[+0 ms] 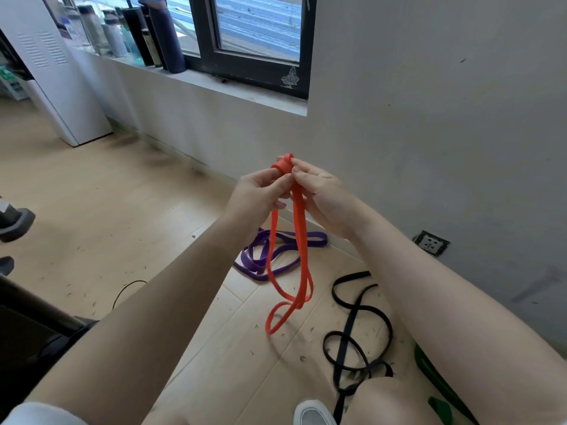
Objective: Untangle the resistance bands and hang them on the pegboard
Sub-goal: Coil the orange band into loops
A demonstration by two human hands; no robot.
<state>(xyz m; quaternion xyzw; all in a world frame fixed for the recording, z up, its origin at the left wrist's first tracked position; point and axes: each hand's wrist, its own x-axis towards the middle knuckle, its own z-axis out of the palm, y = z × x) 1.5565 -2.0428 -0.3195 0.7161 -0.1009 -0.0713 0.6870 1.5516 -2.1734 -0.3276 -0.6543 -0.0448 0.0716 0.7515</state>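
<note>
An orange resistance band (297,240) hangs in long loops from both hands, held up in front of the wall. My left hand (260,191) pinches its top fold from the left. My right hand (322,191) pinches the same fold from the right. The band's lower end twists into a small loop just above the floor. A purple band (260,259) lies tangled on the wooden floor by the wall. To its right, a black band (356,329) lies in loose coils. A green band (435,381) shows at the lower right, partly hidden by my arm. No pegboard is in view.
A windowsill (214,84) with several bottles runs along the wall at upper left. A white cabinet (52,75) stands at far left. A wall socket (431,243) sits low on the right wall. My white shoe (313,414) is at the bottom, and dark furniture is at lower left.
</note>
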